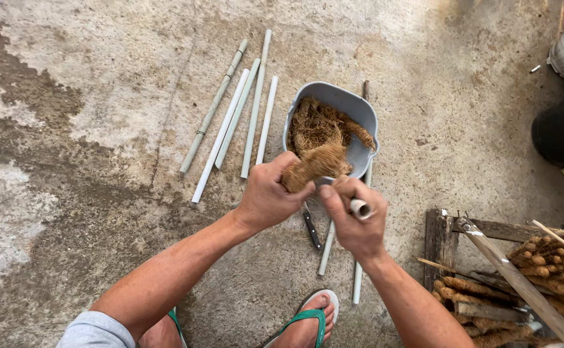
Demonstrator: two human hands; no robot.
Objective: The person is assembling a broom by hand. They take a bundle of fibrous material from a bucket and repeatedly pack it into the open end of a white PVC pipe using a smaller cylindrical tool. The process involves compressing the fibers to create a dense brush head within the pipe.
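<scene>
My left hand [267, 196] grips a wad of brown coconut fibre [314, 166] just in front of a grey plastic bowl [359, 113] that holds more loose fibre [317, 125]. My right hand [354, 222] is closed around a short white pipe [360, 208], whose open end shows between thumb and fingers. The fibre wad sits against the pipe where the two hands meet. Both hands hover above the concrete floor, close to the bowl's near rim.
Several white and pale green pipes [240, 116] lie side by side left of the bowl. Two more pipes [357, 283] and a dark-handled knife [312, 229] lie under my hands. A wooden rack with fibre-wrapped sticks [540, 270] stands at the lower right. A green sandal [311, 319] covers my foot.
</scene>
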